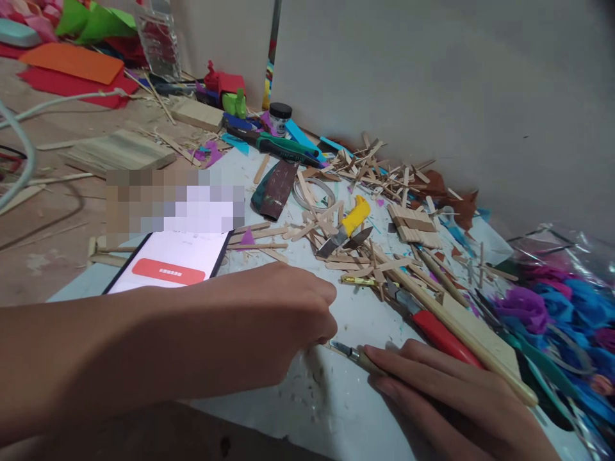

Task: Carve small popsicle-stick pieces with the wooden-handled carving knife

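Observation:
My left hand point(283, 314) reaches across the white work surface point(336, 410) with its fingers curled into a pinch; what they press is hidden under the hand. Just right of it, my right hand point(446, 397) grips a small craft knife point(353, 354) like a pen, its metal tip pointing left at the left fingertips. Pale shavings lie on the surface below both hands. A lit phone point(168, 262) lies just behind my left forearm.
Several loose wooden sticks point(365, 169), a yellow-handled cutter point(348, 227), green-handled pliers point(278, 146), a red-handled tool point(442, 336), a tape ring point(314, 192) and a long wooden strip point(461, 320) crowd the surface. Paper flowers in plastic point(562, 307) lie right, coloured paper point(72, 61) far left, a grey wall behind.

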Demonstrator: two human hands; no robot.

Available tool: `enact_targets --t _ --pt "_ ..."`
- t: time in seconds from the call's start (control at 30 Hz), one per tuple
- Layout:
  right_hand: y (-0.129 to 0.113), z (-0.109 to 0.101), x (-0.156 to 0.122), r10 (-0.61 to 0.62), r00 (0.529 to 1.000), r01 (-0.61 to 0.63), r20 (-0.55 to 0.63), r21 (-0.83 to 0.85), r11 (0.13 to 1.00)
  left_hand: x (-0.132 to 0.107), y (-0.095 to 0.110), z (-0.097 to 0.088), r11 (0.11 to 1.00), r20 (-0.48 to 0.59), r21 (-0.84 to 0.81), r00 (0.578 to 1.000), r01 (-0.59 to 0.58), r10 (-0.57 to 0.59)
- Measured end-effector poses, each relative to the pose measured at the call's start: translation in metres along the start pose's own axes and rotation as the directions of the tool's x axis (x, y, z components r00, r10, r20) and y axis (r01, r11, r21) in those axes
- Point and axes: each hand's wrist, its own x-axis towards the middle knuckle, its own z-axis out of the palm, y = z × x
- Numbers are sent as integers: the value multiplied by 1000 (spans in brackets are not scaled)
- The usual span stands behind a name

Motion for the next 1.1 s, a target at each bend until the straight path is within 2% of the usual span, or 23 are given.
enact_targets --t 0.1,0.33,0.53,0.7,0.8,0.87,0.93,1.0,1.1 --pt "-1 -1 1 10 1000 -10 0 -9 1000 0 1 1 997 24 -62 999 43 -41" --pt "5 -3 -2 27 997 -25 -76 26 999 1 3 0 994 53 -67 995 87 -84" --pt "2 2 4 3 997 7 -79 125 992 2 2 -2 998 41 -52 998 48 -46" --pt "-2 -2 6 7 1000 -4 -26 95 995 1 2 -4 999 3 -40 1000 5 -5" --pt "0 -4 0 74 997 -72 -13 96 993 -1 2 -3 999 -17 -36 1000 -16 15" --pt "2 -3 -7 201 976 -188 -84 140 972 -1 4 -1 997 -35 -73 999 -6 4" --pt "2 -2 -12 362 920 -322 -150 239 916 -1 6 2 993 -39 -118 999 7 -12" --pt "-4 0 -15 513 847 -422 -138 411 808 -1 8 5 989 -55 -148 998 16 -25" --pt "-16 4 -11 642 766 -434 -2 735 521 -3 10 8 988 -121 -154 992 26 -45"
